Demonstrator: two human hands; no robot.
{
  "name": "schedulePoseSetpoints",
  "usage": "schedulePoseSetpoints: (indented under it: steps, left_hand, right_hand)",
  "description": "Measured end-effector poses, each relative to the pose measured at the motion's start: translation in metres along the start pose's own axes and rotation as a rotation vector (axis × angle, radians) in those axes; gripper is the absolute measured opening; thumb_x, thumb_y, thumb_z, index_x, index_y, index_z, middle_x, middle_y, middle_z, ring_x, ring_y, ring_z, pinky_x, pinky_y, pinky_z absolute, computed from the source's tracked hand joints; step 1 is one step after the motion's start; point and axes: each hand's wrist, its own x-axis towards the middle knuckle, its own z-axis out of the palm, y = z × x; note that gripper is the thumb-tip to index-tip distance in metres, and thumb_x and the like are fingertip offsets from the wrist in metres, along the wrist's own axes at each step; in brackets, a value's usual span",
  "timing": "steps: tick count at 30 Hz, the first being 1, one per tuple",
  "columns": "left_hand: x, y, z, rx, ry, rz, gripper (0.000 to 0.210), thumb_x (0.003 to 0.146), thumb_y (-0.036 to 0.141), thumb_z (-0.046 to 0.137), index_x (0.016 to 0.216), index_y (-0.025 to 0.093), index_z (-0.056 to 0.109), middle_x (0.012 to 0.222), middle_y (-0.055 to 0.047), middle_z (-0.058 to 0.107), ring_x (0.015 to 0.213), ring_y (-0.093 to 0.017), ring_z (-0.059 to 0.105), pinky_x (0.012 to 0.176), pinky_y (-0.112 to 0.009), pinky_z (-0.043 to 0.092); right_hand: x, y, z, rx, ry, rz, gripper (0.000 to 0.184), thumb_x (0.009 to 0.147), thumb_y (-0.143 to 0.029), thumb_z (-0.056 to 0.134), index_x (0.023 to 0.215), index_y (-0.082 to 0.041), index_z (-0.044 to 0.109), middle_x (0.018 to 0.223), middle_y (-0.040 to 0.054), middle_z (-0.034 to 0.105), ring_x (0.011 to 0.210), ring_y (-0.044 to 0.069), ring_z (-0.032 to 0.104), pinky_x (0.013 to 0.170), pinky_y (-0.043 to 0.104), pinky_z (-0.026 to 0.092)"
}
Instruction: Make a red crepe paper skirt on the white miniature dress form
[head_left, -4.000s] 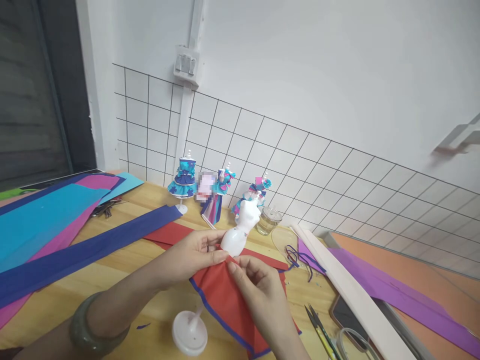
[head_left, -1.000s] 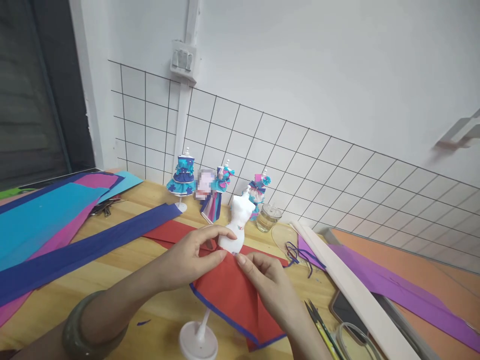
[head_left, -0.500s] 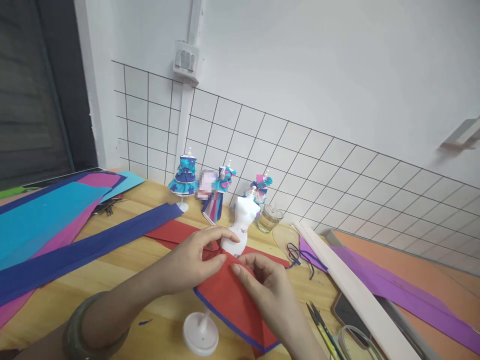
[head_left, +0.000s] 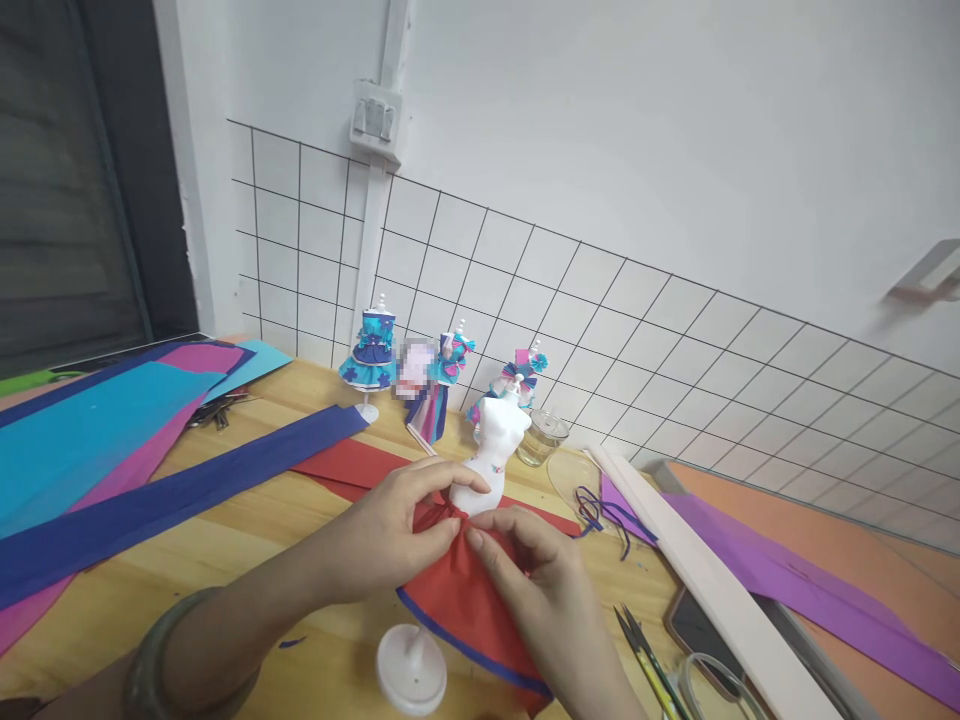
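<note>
The left hand pinches the top of the red skirt at the form's hips, its index finger laid across the white form, seemingly to steady it. The right hand has a narrow grip too, thumb and fingers on the same gathers, probably keeping the folds bunched. The skirt, thin and matt, paper or cloth, flares below the form to a blue edge. The form looks smooth, curved, likely plastic. Behind the form, a round glass stands on the wooden bench.
</note>
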Motion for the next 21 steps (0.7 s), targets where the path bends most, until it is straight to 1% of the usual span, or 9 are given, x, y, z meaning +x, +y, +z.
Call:
schedulePoseSetpoints:
  steps: [3, 7, 15, 21]
  left_hand:
    - [-0.0011, 0.0002, 0.0007, -0.003, 0.004, 0.005, 0.033, 0.078, 0.009, 0.048, 0.103, 0.028, 0.057, 0.103, 0.004, 0.061, 0.098, -0.014, 0.055, 0.085, -0.023, 0.042]
    - [-0.0022, 0.0007, 0.0018, -0.012, 0.006, -0.011, 0.033, 0.080, 0.011, 0.048, 0.105, 0.029, 0.057, 0.104, 0.004, 0.061, 0.096, -0.014, 0.056, 0.089, -0.023, 0.041]
    - [-0.0036, 0.0036, 0.0022, -0.037, 0.012, -0.036, 0.032, 0.081, 0.013, 0.048, 0.107, 0.029, 0.056, 0.107, 0.003, 0.060, 0.097, -0.014, 0.056, 0.088, -0.024, 0.043]
    - [-0.0047, 0.0023, 0.0053, -0.058, 0.031, -0.028, 0.028, 0.081, 0.015, 0.051, 0.104, 0.030, 0.057, 0.104, 0.004, 0.060, 0.095, -0.013, 0.056, 0.086, -0.023, 0.043]
  right_hand:
    - [-0.0010, 0.0014, 0.0003, 0.004, 0.021, 0.028, 0.013, 0.083, -0.033, 0.056, 0.083, -0.022, 0.063, 0.088, 0.0021, 0.067, 0.083, 0.018, 0.061, 0.077, 0.029, 0.045]
    - [-0.0026, 0.0028, 0.0005, 0.003, 0.030, 0.029, 0.012, 0.084, -0.033, 0.055, 0.083, -0.022, 0.061, 0.085, 0.0007, 0.066, 0.081, 0.017, 0.061, 0.073, 0.028, 0.046]
    - [-0.0017, 0.0036, 0.0008, -0.029, 0.051, 0.013, 0.012, 0.084, -0.032, 0.053, 0.082, -0.021, 0.058, 0.081, 0.0004, 0.065, 0.076, 0.016, 0.059, 0.068, 0.027, 0.045]
    - [-0.0021, 0.0021, 0.0012, -0.035, 0.056, 0.009, 0.011, 0.083, -0.031, 0.054, 0.081, -0.021, 0.058, 0.081, 0.0000, 0.065, 0.076, 0.016, 0.060, 0.068, 0.026, 0.045]
